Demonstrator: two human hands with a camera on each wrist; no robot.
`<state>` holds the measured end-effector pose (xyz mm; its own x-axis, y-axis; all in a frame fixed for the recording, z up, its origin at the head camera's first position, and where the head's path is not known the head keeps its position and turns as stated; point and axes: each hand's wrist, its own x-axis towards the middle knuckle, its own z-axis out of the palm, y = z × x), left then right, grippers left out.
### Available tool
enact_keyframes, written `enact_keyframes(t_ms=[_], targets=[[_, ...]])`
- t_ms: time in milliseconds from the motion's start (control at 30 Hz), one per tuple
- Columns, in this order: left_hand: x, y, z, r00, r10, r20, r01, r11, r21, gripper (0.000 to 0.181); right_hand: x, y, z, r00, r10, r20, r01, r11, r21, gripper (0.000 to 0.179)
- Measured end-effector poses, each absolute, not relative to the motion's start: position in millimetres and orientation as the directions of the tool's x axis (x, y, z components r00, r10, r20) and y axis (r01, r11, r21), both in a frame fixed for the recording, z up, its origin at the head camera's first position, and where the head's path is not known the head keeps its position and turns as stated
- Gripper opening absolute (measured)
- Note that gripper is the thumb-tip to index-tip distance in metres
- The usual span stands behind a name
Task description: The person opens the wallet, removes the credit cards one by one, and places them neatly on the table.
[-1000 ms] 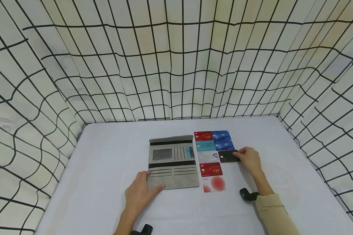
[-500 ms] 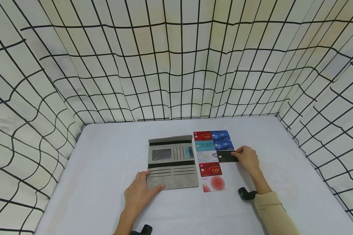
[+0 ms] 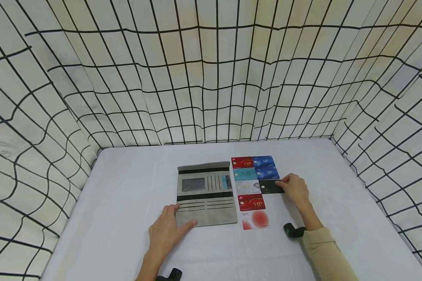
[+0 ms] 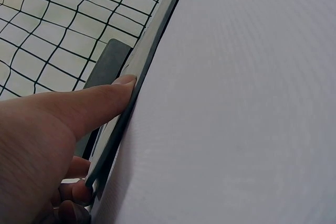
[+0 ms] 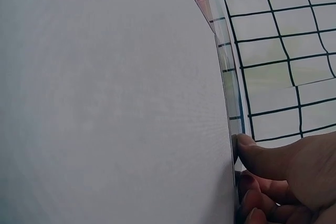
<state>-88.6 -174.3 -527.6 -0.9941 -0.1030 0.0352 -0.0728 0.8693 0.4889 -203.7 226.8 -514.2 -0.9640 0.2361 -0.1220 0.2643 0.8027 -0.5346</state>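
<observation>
An opened grey wallet [image 3: 211,218] lies flat on the white table, its card slots facing up. My left hand [image 3: 165,230] grips its near left corner, thumb on the front edge and fingers at the left side. In the left wrist view that thumb [image 4: 100,103] presses on the wallet's rim. To the right of the wallet, my right hand [image 3: 296,190] pinches the right end of a black bank card [image 3: 269,187]. The card lies beside a white card [image 3: 246,187] and just below a blue card [image 3: 267,173]. Thumb and fingers meet at the table surface in the right wrist view.
More cards form two columns: a red card [image 3: 242,162], a teal card [image 3: 244,174], another blue card [image 3: 263,161], a second red card [image 3: 251,203] and a white-and-pink card [image 3: 254,220]. A blue card pokes from a wallet slot. Black-grid netting [image 3: 211,86] surrounds the table.
My right hand has shifted slightly left with the black card, bringing it closer against the white card. The left hand and wallet have stayed put.
</observation>
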Motion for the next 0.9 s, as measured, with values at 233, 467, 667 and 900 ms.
enact_keyframes(t_ms=[233,467,667,900], targets=[[-88.4,-176.1,-531.0,-0.994,-0.098,0.056,-0.057,0.864,0.501,0.082,-204.5,227.0,-512.0,-0.967,0.228,-0.116,0.254,0.807,-0.534,0.035],[-88.8,-176.3,-530.3,-0.994,-0.095,0.054,-0.056,0.866,0.498,0.083,-206.6,224.4,-508.0,-0.971,0.216,-0.098,0.234,0.812,-0.535,0.042],[-88.1,-176.6,-530.3,-0.994,-0.091,0.063,-0.048,0.868,0.494,0.083,-206.8,216.6,-500.1,-0.979,0.191,-0.075,0.2,0.804,-0.56,0.039],[-88.2,-176.4,-530.1,-0.994,-0.089,0.06,-0.048,0.865,0.499,0.083,-206.9,208.0,-497.6,-0.984,0.17,-0.046,0.164,0.794,-0.586,0.036]])
